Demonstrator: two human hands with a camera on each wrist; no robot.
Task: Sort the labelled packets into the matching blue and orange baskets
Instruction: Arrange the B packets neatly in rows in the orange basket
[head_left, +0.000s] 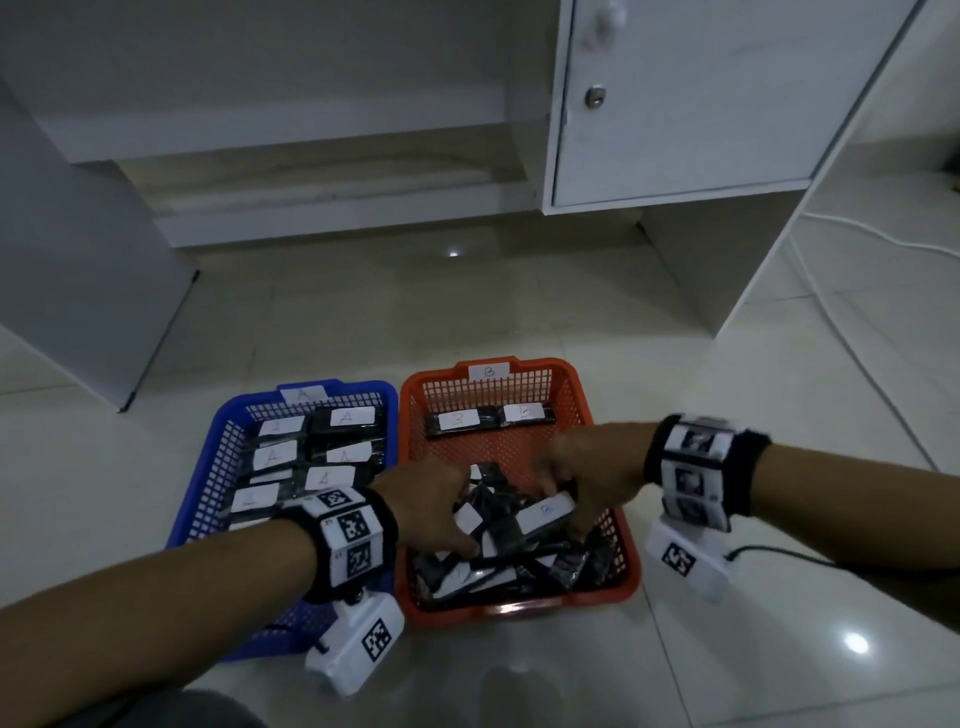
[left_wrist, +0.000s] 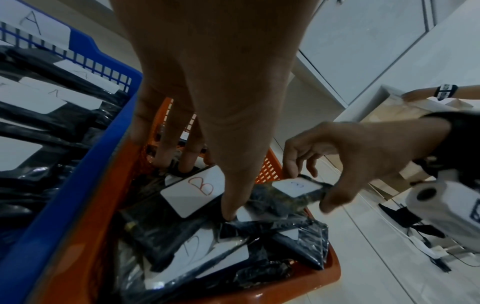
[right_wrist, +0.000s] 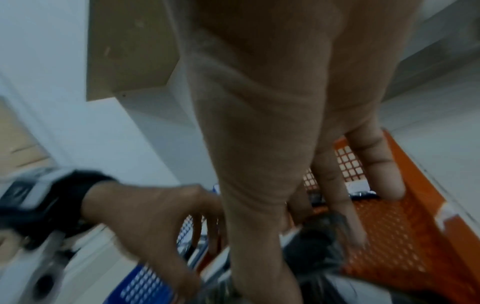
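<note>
A blue basket (head_left: 228, 415) tagged A holds several black packets with white A labels (head_left: 344, 417). Beside it, the orange basket (head_left: 411, 395) tagged B has two B packets (head_left: 488, 419) at its far end and a loose pile of packets (head_left: 519, 569) at its near end. My left hand (head_left: 457, 525) reaches into that pile, where fingers and thumb grip a packet with a red B label (left_wrist: 192, 193). My right hand (head_left: 561, 514) pinches another labelled packet (left_wrist: 298, 187) between thumb and forefinger, lifted slightly above the pile. The right wrist view is blurred.
Both baskets stand side by side on a pale tiled floor (head_left: 727, 649). A white cabinet (head_left: 675, 104) and desk panels rise behind them. A white cable (head_left: 831, 291) runs over the floor to the right. Another person's forearm (left_wrist: 426, 93) shows far off.
</note>
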